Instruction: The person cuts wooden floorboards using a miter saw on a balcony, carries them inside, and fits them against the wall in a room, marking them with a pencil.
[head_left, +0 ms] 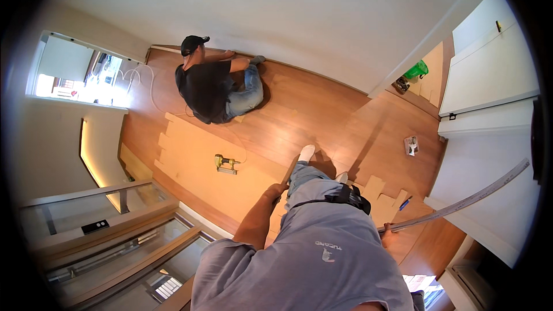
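Note:
My left hand (276,191), beside my left leg, is closed on a narrow wooden strip (291,168) that extends forward past it. My right hand (388,229), at my right side, grips a long pale strip (472,201), which reaches out toward the white cabinets and looks curved in this view. My feet in white socks stand on the wood-look floor (288,115). A yellow nail gun (224,162) lies on a tan sheet (190,150) to my left. A blue pen-like object (405,203) lies by cut tan pieces (383,204) near my right hand.
A co-worker (204,86) sits by the far wall, near a cable (151,89). White cabinets (487,75) line the right, with a small box (411,145) before them. A green object (416,69) lies beyond a doorway. Glass-panelled frames (103,224) stand at lower left.

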